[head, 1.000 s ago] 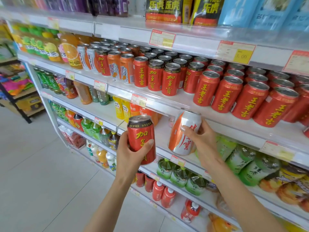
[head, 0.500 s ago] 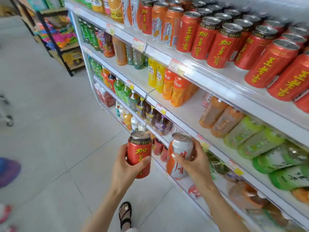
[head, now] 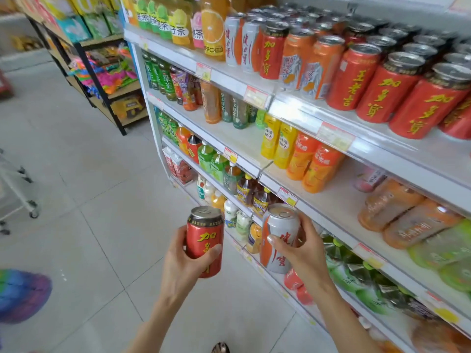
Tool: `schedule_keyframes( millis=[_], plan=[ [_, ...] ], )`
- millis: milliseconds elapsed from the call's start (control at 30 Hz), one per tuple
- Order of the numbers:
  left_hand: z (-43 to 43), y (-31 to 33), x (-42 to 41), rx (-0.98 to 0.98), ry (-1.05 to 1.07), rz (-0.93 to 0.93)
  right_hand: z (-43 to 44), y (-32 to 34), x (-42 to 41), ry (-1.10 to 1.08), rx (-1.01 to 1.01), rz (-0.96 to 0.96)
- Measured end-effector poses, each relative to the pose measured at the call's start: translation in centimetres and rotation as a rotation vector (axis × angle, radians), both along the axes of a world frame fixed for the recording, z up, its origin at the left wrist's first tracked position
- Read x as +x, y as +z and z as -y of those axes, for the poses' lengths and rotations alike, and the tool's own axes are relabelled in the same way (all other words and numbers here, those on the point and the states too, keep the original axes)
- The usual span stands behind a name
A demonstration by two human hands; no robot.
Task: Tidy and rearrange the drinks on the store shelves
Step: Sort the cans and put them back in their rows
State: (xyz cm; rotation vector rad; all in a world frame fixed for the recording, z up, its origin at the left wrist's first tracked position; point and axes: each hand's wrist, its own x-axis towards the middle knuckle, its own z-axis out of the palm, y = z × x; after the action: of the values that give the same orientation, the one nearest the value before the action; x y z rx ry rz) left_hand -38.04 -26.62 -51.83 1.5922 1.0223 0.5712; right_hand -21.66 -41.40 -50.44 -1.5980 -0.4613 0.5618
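In the lower middle of the frame the left hand [head: 183,261] grips a red can [head: 205,238], thumb across its front and fingers wrapped round the back. The can stands upright, with yellow characters down its side, a dark band under the rim and a silver top with the pull tab in place. Just to its right, close but apart, the right hand [head: 303,253] holds a silver and orange can [head: 279,235], fingers curled round it from the right. This can tilts slightly and has red characters on silver above an orange sweep. Both cans are held in front of the lower tiers, off any shelf.

At the lower left edge lies a blurred rainbow-coloured shape [head: 20,294], and above it stands a wheeled metal frame [head: 25,200]. Pale floor tiles [head: 102,200] fill the left half. At the upper left a dark-framed rack [head: 102,80] carries bright packaged goods. The white shelving [head: 339,205] runs from top centre down to the lower right, with price tags [head: 254,96] on its edges. On the top tier stand drink bottles, then white cans [head: 242,44], orange cans [head: 318,67] and rows of red cans [head: 377,93]. Lower right, orange bottles [head: 390,202] and green ones [head: 446,250] lie on their sides.
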Motion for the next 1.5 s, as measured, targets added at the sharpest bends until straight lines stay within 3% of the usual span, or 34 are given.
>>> schedule_keyframes(
  millis=[533, 900, 1500],
  plan=[
    [-12.4, 2.3, 10.9, 0.053, -0.071, 0.088, -14.4, 1.4, 8.0, 0.05, 0.072, 0.024],
    [-19.1, 7.3, 18.9, 0.11, -0.139, 0.286, -19.5, 6.4, 13.1, 0.041, 0.158, 0.143],
    [-28.5, 13.6, 26.6, 0.195, -0.434, 0.555, -24.5, 10.6, 10.6, -0.396, 0.271, 0.394]
  ],
)
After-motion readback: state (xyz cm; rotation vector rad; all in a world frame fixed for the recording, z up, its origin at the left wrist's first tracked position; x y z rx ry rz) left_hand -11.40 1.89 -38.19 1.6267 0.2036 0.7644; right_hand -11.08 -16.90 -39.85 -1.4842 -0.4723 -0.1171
